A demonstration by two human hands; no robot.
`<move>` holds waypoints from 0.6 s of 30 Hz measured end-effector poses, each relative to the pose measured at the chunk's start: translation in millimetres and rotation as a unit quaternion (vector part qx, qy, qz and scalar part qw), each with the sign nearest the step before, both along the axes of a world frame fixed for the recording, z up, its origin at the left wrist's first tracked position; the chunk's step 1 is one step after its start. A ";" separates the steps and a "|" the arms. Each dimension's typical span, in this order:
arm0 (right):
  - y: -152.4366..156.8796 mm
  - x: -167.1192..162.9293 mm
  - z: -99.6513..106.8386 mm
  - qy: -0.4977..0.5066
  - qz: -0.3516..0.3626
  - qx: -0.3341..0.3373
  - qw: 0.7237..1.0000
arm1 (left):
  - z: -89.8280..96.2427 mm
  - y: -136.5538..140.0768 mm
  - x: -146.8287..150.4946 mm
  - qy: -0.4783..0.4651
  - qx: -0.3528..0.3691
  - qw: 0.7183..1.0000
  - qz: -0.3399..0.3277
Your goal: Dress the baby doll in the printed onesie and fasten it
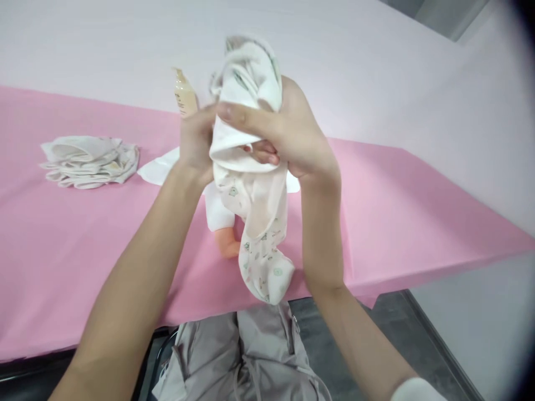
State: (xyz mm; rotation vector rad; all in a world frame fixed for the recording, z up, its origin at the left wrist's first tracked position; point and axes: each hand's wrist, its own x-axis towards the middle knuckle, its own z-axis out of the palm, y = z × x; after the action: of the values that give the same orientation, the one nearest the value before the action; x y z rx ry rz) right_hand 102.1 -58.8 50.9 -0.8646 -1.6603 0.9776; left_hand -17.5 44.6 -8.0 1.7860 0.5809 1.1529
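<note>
A white footed baby garment with a small green and pink print is held up above the table, its top bunched and one footed leg hanging down. My left hand grips its left side, the fingers mostly hidden by cloth. My right hand is closed on the right side, thumb across the front and fingertips showing through a fold. Behind and below the garment lies a doll, mostly hidden; a white-clothed part and a bent orange limb show.
Pink cloth covers the table, which stands against a white wall. A folded stack of printed cloth lies at left. A pump bottle stands behind my left hand. Something flat and white lies beneath my wrists.
</note>
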 end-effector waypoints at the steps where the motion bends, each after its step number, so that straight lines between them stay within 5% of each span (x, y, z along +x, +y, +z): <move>1: 1.3 3.7 1.2 -0.010 -0.024 0.016 1.000 | -15.5 4.4 -3.2 -0.018 0.008 1.000 0.018; 3: 2.5 10.6 3.1 -0.022 -0.077 0.032 0.996 | -51.5 14.2 -14.8 0.001 0.035 0.998 0.052; 6: 3.3 17.9 4.3 -0.040 -0.138 0.038 0.989 | -101.9 23.7 -38.5 0.192 0.205 0.950 0.136; 8: 4.4 20.7 4.1 -0.040 -0.166 0.046 0.984 | -122.9 24.3 -50.8 0.220 0.251 0.932 0.140; 18: -0.1 17.7 7.5 -0.090 -0.192 0.009 0.977 | -134.6 27.4 -67.9 0.272 0.332 0.894 0.129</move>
State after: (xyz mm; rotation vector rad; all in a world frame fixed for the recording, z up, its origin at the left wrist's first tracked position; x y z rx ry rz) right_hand 119.9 -58.8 58.4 -1.2377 -1.5676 0.6298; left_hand -85.4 72.0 -142.6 2.7368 0.8306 1.0945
